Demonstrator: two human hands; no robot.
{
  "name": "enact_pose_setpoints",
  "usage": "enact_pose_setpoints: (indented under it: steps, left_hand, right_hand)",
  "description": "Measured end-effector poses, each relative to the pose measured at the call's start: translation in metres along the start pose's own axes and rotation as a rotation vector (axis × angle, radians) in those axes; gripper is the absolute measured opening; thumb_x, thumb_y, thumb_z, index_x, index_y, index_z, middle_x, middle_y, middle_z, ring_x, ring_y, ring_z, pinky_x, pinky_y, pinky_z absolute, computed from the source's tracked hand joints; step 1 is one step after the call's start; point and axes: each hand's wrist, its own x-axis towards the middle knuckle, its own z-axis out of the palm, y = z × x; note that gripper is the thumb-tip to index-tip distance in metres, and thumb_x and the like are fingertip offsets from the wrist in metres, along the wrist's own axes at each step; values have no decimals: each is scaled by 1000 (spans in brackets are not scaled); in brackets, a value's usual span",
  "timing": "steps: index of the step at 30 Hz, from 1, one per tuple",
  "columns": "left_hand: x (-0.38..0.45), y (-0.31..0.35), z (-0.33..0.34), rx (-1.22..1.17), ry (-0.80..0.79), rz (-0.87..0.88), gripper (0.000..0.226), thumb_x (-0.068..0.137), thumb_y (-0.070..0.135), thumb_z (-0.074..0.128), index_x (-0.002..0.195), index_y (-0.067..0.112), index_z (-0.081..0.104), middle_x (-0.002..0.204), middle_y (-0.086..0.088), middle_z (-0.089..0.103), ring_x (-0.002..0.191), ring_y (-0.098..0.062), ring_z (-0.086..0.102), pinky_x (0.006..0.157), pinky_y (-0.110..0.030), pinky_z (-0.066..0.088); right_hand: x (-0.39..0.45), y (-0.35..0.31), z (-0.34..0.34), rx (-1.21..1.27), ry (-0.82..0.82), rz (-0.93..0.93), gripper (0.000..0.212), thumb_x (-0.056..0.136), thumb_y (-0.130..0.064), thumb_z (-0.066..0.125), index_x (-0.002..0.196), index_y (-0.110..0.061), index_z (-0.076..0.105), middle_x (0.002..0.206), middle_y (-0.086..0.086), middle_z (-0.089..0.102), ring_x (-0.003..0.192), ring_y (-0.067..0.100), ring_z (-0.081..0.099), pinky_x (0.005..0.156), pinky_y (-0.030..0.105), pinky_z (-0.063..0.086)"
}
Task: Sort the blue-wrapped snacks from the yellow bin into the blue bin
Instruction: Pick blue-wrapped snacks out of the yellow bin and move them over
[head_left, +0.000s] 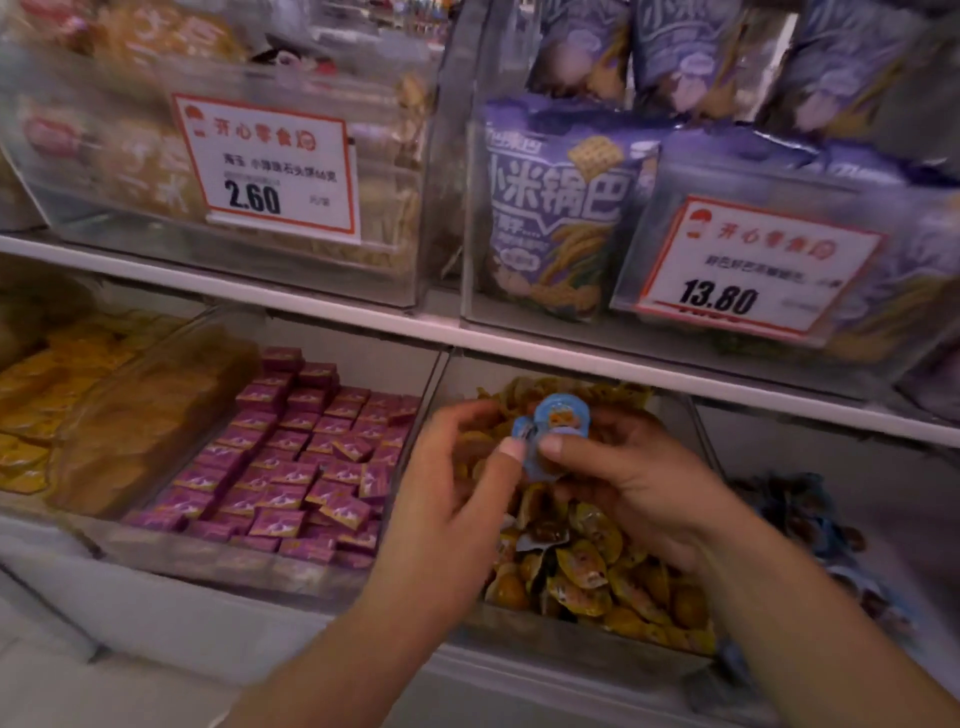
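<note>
- We see two bare hands over a clear bin full of yellow-wrapped snacks (587, 566). This is the yellow bin (524, 642), and it sits right under both hands.
- Our right hand (631, 483) holds a blue-wrapped snack (551, 431). The thumb is on its front and the curled fingers are behind it.
- Our left hand (457, 499) is on the same snack. Its thumb presses the lower left edge, and its fingers curl up behind on the left side.
- So both hands pinch the one blue snack between them. It is up above the yellow pile, not lying in it.
- To the right of the right hand is another clear bin with blue-wrapped snacks (800, 514) in it. That is the blue bin (701, 431). It looks blurry, so we cannot count what is inside.
- To the left of the left hand is a bin of small purple packets (306, 452).
- Further left of that are orange and yellow packets (47, 395).
- Above the hands is a white shelf (332, 306). On it stand purple snack bags (558, 208) and two white price tags, 2.60 (270, 166) and 13.80 (748, 270).
</note>
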Motion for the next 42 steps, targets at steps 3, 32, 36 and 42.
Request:
enact_pose_setpoints:
  steps: [3,32,36,42]
  left_hand:
    - [7,3,24,-629,-22,-651,38,96,47,52,117,17,65,99,-11,75,77,-19,73,61,-35,58]
    - [19,1,-14,-311,-131,-387,24,96,35,59,97,13,67,68,-6,62,48,-17,51,36,-21,30]
    - [19,-1,-16,-338,-140,-374,23,98,33,57,100,12,66,73,-8,66,53,-19,56,38,-24,34]
    - [22,-4,-11,-326,-112,-407,20,100,27,55,107,10,63,78,-10,71,56,-20,60,39,-24,39]
  right_hand:
    - [-7,4,-2,-310,64,-145,31,77,-10,79,105,-21,73,101,2,77,89,9,72,73,19,54]
    - [-8,33,7,-1551,-383,-107,39,93,-44,51,129,-30,57,146,6,38,129,25,44,100,41,46]
    - [-1,44,15,-1605,-344,-63,41,90,-43,55,128,-29,56,146,11,34,130,31,40,103,39,44]
    - [-5,43,11,-1146,-93,-239,20,84,-19,60,98,-27,73,89,-5,67,80,8,60,71,30,51]
